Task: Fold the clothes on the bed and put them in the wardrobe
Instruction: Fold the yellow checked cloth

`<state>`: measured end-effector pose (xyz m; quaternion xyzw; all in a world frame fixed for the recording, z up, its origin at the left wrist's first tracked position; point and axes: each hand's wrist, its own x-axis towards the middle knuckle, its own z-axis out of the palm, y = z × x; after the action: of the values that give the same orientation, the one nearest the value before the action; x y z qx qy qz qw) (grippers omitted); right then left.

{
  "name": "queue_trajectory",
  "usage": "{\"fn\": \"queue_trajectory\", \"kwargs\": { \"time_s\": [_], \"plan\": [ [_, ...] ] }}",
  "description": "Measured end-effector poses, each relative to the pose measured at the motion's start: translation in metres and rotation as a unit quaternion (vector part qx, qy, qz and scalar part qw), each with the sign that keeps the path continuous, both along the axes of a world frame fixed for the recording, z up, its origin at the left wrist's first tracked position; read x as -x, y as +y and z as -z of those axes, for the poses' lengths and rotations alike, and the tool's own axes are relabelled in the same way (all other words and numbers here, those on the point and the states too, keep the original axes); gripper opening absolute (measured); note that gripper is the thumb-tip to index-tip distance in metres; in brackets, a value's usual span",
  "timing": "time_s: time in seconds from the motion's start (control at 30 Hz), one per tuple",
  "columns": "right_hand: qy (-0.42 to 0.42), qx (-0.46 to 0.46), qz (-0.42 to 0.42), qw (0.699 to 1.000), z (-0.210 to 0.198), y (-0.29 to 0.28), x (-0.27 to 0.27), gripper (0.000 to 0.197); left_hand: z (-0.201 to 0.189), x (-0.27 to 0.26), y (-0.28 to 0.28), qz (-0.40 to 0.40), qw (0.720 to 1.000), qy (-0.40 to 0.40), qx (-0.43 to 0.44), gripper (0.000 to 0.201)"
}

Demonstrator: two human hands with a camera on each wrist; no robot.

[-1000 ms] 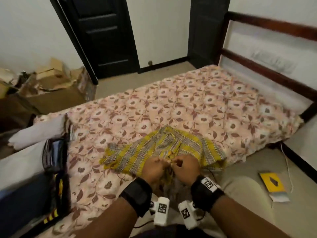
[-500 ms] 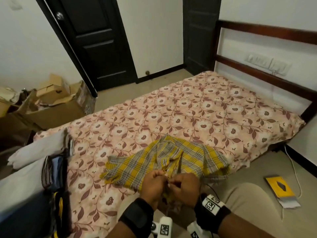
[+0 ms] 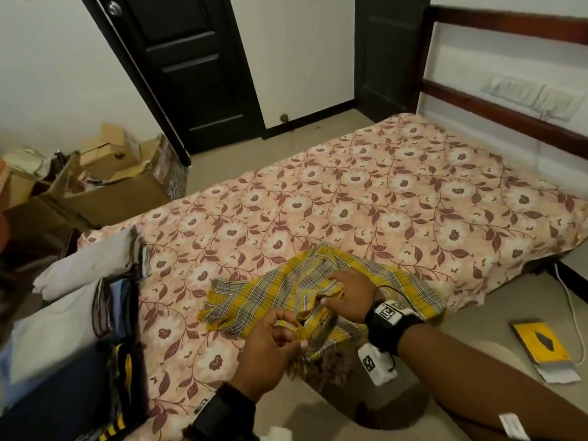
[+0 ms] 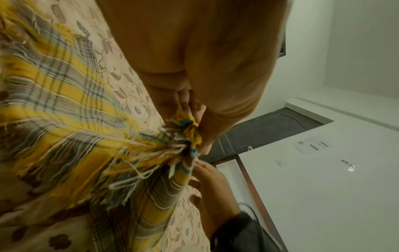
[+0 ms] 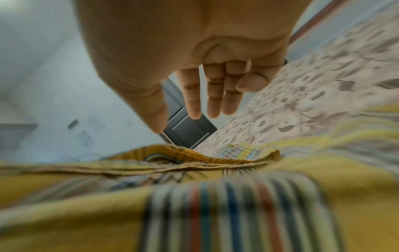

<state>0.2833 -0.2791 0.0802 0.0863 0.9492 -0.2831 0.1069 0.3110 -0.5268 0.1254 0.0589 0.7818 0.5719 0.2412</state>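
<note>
yellow plaid cloth [image 3: 261, 297] lying crumpled at the bed's [image 3: 397, 198] near edge. left hand [image 3: 270, 351], grip pinched on its fringed corner. right hand [image 3: 350, 289] over the cloth, fingers loose, gripping nothing.

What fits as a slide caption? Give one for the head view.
Left hand pinches the fringed yellow plaid cloth; right hand reaches over it.

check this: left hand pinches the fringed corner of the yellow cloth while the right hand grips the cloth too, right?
Not quite. The left hand does pinch the yellow cloth's fringed corner, but the right hand is open above it, gripping nothing, as the right wrist view shows.
</note>
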Motion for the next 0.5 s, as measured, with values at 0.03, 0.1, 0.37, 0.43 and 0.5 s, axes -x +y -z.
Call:
{"fn": "queue_trajectory", "kwargs": {
  "time_s": [0.03,0.1,0.37,0.43,0.5],
  "plan": [
    [-0.026,-0.035,-0.041,0.998,-0.003,-0.008,0.011,0.074,-0.002,-0.001,-0.002,0.011,1.0,0.001,0.005,0.034],
    [-0.082,-0.094,-0.091,0.988,-0.002,-0.02,0.032,0.085,-0.004,-0.005,-0.006,0.031,0.999,0.002,0.012,0.035],
    [-0.078,-0.258,-0.052,0.962,-0.019,0.027,0.08,0.039,-0.051,-0.006,-0.051,0.089,0.996,0.029,0.005,0.034],
    [-0.077,-0.251,-0.011,0.965,-0.03,0.064,0.086,0.037,-0.075,-0.003,-0.065,0.092,0.995,0.033,-0.033,0.029],
    [-0.062,-0.169,0.007,0.984,-0.036,0.083,0.083,0.043,-0.09,0.003,-0.076,0.083,0.994,0.047,-0.048,0.028]
  ]
}}
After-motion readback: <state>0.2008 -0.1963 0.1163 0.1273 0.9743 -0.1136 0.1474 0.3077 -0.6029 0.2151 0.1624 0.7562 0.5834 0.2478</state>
